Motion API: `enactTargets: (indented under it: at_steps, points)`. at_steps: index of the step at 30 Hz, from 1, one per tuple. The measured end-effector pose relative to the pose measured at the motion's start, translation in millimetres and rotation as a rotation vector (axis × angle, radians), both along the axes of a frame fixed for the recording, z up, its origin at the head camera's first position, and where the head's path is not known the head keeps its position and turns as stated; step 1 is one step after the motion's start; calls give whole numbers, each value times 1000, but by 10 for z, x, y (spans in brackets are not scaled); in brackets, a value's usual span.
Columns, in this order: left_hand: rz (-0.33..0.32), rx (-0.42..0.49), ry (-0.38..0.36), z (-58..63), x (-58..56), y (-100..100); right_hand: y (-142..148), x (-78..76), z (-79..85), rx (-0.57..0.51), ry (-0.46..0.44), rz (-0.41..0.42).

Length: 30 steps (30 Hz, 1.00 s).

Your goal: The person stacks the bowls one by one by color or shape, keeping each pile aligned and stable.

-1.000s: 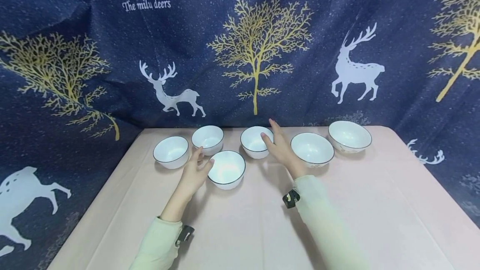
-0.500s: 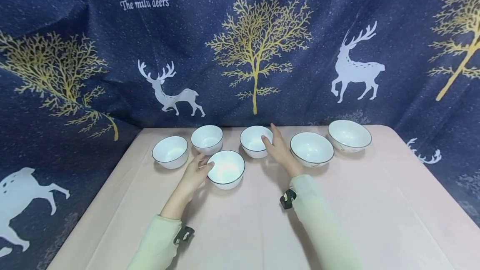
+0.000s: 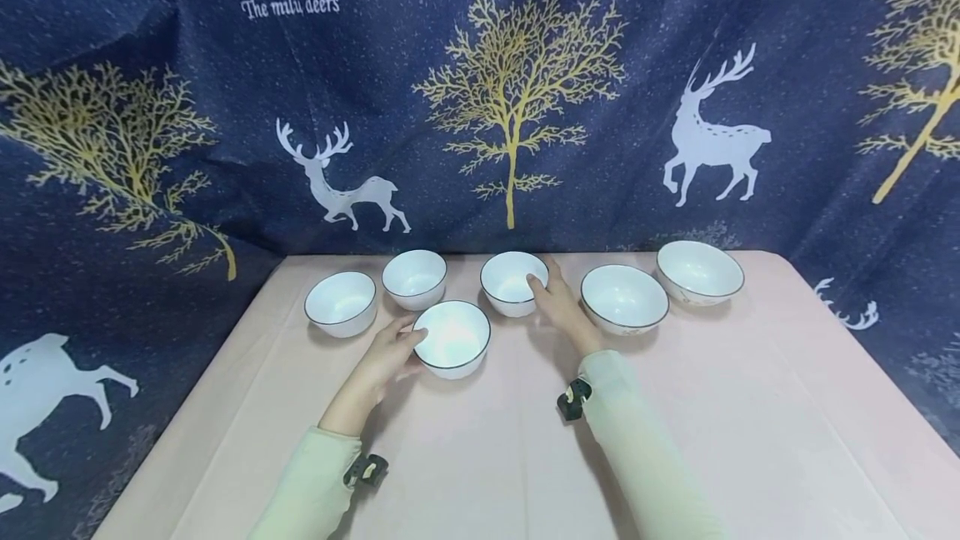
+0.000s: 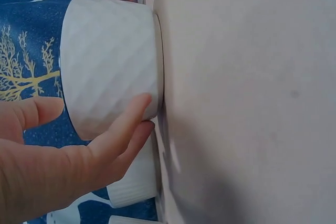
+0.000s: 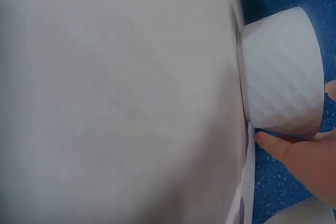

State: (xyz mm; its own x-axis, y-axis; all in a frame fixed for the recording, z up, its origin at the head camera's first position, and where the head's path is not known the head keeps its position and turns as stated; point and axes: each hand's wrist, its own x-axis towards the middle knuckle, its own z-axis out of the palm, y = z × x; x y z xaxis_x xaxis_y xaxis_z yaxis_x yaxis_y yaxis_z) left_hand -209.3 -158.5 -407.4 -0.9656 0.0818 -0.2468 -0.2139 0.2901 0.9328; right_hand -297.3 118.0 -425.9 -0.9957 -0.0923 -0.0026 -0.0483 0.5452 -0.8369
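My left hand (image 3: 386, 352) grips the left side of the front white bowl (image 3: 452, 338), thumb over its dark rim. In the left wrist view, that bowl's faceted wall (image 4: 110, 61) has the fingers (image 4: 123, 127) laid along its outside, low near the base. Farther back, a second white bowl (image 3: 510, 283) is held at its right side by my right hand (image 3: 561, 302), the thumb over the rim and the other fingers mostly hidden behind it. Its wall (image 5: 281, 72) also shows a faceted pattern in the right wrist view. Both bowls stand upright on the table.
Two similar bowls, one at the far left (image 3: 341, 304) and one behind the front bowl (image 3: 415, 280), stand nearby. On the right are two wider bowls (image 3: 625, 298) with patterned outsides. A pink cloth (image 3: 480, 457) covers the table; a blue deer-print curtain (image 3: 585, 132) hangs behind.
Both hands have closed in on their bowls: the left fingers have dropped behind the front bowl's side, and the right fingers have lowered around the back bowl. The bowls stay in place.
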Motion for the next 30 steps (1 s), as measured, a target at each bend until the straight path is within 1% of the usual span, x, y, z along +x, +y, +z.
enactTargets:
  at_steps: [8, 15, 23, 30]
  points:
    - [-1, 103, -38, -20, 4, -5, 5, 2, -5, -61, -60, -12]
    - [13, 129, -62, -43, 2, -2, 6, 13, 7, -75, -91, -12]
    - [31, 150, -90, -61, -28, -15, 55, 23, -9, -124, -83, 20]
    - [55, 186, -104, -75, -50, -29, 75, -3, -14, -133, -88, 28]
